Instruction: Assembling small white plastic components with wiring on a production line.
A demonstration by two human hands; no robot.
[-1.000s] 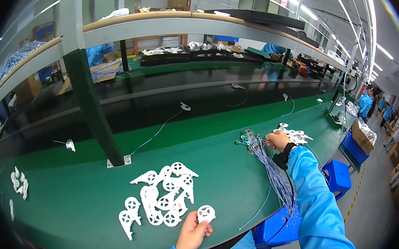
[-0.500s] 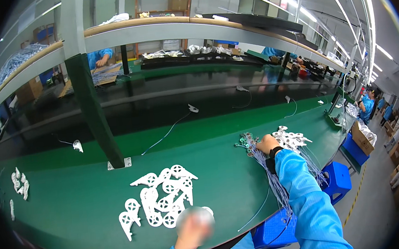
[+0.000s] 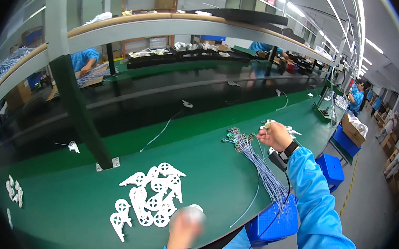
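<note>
My left hand [image 3: 183, 225] is blurred near the table's front edge and grips a round white plastic wheel part [image 3: 196, 210]. Just to its left lies a pile of white plastic wheel-shaped parts [image 3: 151, 199]. My right hand [image 3: 273, 135] is raised above the green table [image 3: 203, 171] at the right, with a thin wire pinched between its fingers. Below and left of it a bundle of pale wires with ring terminals [image 3: 254, 160] lies across the table and hangs over the front edge.
A dark green post [image 3: 80, 116] stands on the table behind the pile. More white parts [image 3: 13, 190] lie at the far left. Blue bins [image 3: 329, 170] sit on the floor to the right. Other people in blue coats work at benches behind and at the far right.
My right hand has lifted off the wire bundle with one wire between its fingers. My left hand stayed near the front edge with the white part and is blurred by motion.
</note>
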